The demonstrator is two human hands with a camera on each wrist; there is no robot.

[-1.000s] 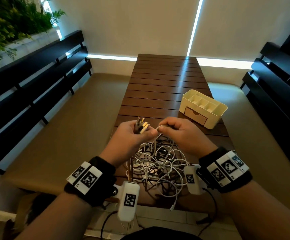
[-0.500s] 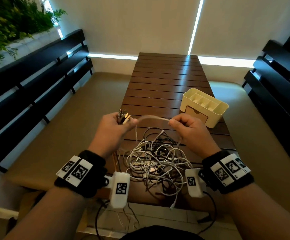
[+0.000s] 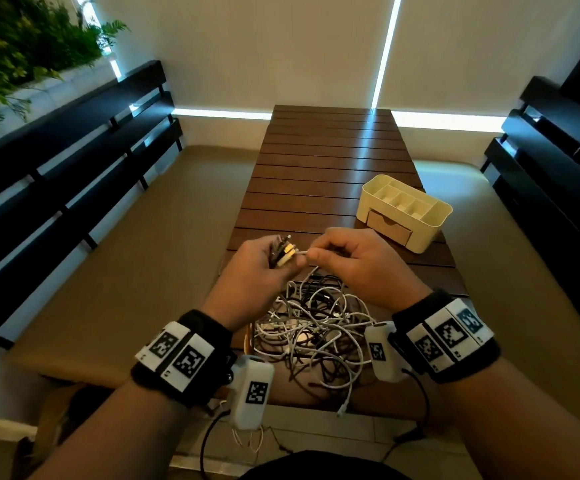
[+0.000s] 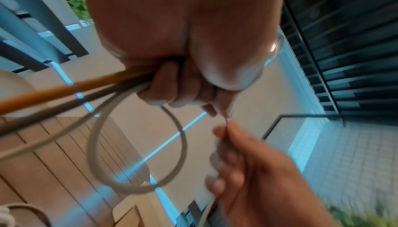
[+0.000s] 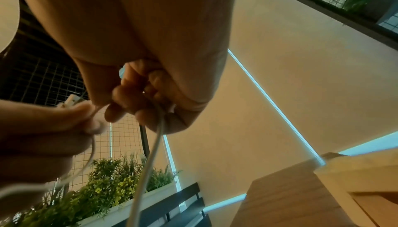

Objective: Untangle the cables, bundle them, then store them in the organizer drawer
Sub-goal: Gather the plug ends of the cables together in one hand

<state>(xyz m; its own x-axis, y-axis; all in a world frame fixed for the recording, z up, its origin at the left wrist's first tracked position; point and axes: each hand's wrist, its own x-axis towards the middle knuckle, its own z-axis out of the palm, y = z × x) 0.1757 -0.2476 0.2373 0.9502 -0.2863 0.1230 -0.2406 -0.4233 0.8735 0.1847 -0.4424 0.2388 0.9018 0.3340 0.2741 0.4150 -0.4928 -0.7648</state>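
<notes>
— What do the hands hold?
— The left hand (image 3: 259, 268) grips a fistful of plug ends (image 3: 283, 252); the right hand (image 3: 354, 261) pinches one thin white cable (image 5: 150, 154).
— And the rest?
— A round-looped cable tangle (image 3: 313, 327) on the slatted wooden bench (image 3: 330, 161) — cream plastic organizer (image 3: 435, 216) just beyond, drawer (image 3: 389, 226) closed.

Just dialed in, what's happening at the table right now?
A person is sorting a tangle of cables lying on the wooden table. The left hand grips a cluster of plug ends, with several cables trailing from its fist. The right hand pinches a thin white cable right beside those plugs. Most of the cables are knotted together. The cream organizer sits on the table beyond the right hand, its drawer shut.
</notes>
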